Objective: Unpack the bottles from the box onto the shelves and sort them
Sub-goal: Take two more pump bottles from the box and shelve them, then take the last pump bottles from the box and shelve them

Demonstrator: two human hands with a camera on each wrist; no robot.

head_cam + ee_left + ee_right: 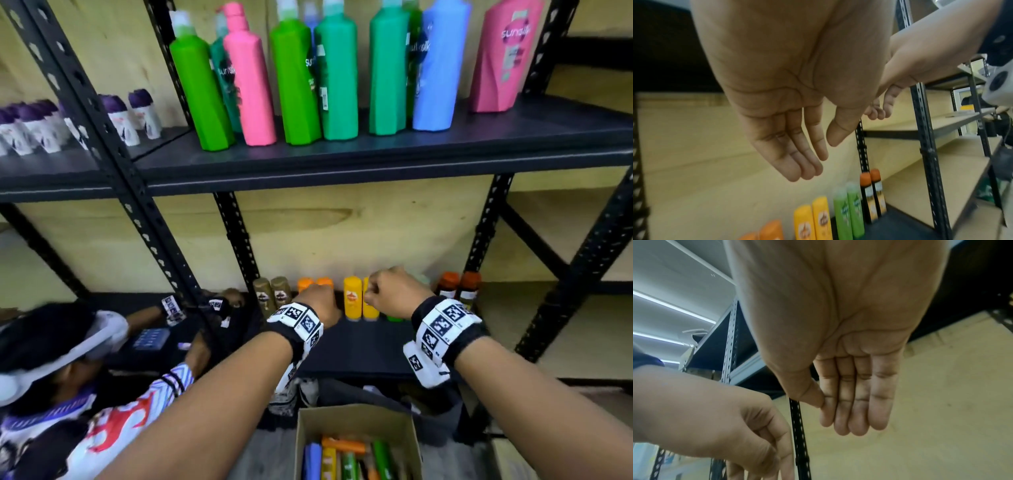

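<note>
Both my hands hover over the lower black shelf (363,346), holding nothing. My left hand (318,301) is above the orange bottles (310,283), its fingers (807,162) straight and relaxed. My right hand (390,291) is over the yellow bottles (354,298), with straight fingers (857,410) and the thumb against the index finger. Along the shelf's back stand pairs of gold bottles (270,294), yellow bottles (813,217), green bottles (849,211) and orange-capped dark bottles (459,287). The cardboard box (356,421) sits below on the floor with several bottles inside.
The upper shelf (376,154) carries tall green, pink and blue bottles (342,75). Purple-capped roll-ons (123,120) stand on the left unit. Another person (68,377) wearing a headset works at lower left. Black perforated posts (236,240) frame the bay.
</note>
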